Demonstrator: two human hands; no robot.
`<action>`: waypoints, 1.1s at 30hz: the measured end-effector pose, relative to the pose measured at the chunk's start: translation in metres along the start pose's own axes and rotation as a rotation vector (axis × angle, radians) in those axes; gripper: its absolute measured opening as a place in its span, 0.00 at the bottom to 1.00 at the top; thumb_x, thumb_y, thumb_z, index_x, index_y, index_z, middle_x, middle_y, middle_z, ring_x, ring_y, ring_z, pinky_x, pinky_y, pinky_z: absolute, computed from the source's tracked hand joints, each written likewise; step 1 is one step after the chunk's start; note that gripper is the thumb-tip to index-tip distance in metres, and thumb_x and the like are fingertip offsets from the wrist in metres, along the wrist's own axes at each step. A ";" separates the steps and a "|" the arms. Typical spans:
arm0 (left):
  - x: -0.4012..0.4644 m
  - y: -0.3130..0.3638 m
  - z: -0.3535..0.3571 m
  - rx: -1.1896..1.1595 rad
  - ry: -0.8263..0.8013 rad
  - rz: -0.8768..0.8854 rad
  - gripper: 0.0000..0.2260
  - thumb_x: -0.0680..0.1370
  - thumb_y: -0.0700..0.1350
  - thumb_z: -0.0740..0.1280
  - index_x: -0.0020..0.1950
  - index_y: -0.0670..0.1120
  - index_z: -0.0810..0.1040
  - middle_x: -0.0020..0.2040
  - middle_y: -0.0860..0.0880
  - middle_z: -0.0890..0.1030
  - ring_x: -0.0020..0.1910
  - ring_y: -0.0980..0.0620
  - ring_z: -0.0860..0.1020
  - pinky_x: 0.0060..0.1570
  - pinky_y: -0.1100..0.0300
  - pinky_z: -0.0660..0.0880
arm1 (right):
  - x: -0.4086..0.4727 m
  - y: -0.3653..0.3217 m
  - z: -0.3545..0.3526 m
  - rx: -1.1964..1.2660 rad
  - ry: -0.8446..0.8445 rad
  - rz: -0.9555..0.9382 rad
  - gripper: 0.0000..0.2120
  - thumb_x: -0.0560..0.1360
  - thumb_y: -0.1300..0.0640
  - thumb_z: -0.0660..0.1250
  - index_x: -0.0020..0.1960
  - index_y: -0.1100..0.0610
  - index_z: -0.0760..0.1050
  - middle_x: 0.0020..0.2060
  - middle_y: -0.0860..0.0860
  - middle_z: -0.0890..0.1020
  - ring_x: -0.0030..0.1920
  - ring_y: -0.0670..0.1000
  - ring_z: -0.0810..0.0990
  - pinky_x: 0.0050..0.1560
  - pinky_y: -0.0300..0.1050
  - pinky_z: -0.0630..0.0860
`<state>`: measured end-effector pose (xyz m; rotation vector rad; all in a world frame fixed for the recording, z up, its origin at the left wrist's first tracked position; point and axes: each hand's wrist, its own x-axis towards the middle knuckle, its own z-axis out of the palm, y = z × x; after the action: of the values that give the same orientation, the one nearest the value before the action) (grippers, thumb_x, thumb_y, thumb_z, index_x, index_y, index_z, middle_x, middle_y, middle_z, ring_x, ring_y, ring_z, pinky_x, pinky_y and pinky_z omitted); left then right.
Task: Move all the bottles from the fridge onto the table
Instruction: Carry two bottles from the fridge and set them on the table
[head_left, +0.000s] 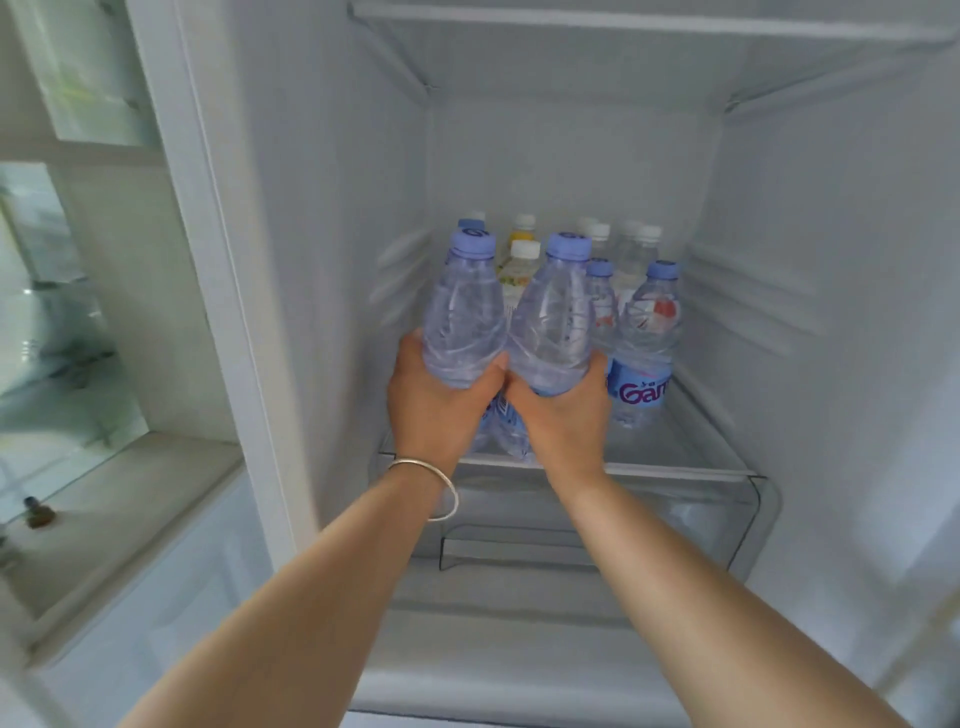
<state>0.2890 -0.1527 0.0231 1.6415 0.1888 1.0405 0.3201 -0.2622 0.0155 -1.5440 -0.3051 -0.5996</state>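
Inside the open fridge, my left hand (441, 400) grips the lower body of a clear water bottle (464, 317) with a lilac cap. My right hand (563, 410) grips a second such bottle (551, 322) right beside it, the two bottles touching. Both are held near the front of the glass shelf (691, 447). Another blue-labelled water bottle (647, 343) stands on the shelf to the right, one more (601, 296) behind it. Further back stand two juice bottles with white caps (522, 260) and several small clear bottles (636, 249).
A clear plastic drawer (597, 525) sits under the shelf. An upper shelf (623, 26) spans the top. Left of the fridge is a white cabinet with glass doors (62, 322) and a ledge with a small dark bottle (36, 512).
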 end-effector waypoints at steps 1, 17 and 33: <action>-0.006 0.008 -0.005 -0.010 -0.022 0.000 0.24 0.57 0.63 0.73 0.48 0.57 0.72 0.46 0.57 0.82 0.45 0.60 0.81 0.47 0.63 0.78 | -0.009 -0.009 -0.005 0.002 0.041 -0.013 0.24 0.55 0.43 0.75 0.46 0.42 0.67 0.39 0.33 0.77 0.41 0.29 0.76 0.38 0.21 0.68; -0.259 0.070 -0.107 -0.157 -0.652 -0.072 0.23 0.60 0.60 0.75 0.49 0.52 0.73 0.41 0.60 0.80 0.40 0.62 0.78 0.37 0.78 0.70 | -0.295 -0.101 -0.172 -0.326 0.542 0.177 0.29 0.53 0.39 0.75 0.49 0.45 0.68 0.35 0.34 0.77 0.36 0.27 0.75 0.31 0.21 0.67; -0.567 0.255 -0.109 -0.405 -1.065 -0.037 0.26 0.56 0.67 0.70 0.46 0.55 0.72 0.40 0.59 0.80 0.41 0.60 0.80 0.39 0.68 0.74 | -0.508 -0.240 -0.451 -0.561 0.998 0.258 0.28 0.57 0.48 0.78 0.52 0.49 0.69 0.39 0.39 0.77 0.39 0.36 0.78 0.35 0.24 0.69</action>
<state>-0.2242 -0.5108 -0.0600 1.5885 -0.6522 0.0596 -0.3100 -0.6010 -0.0715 -1.5618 0.8696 -1.2207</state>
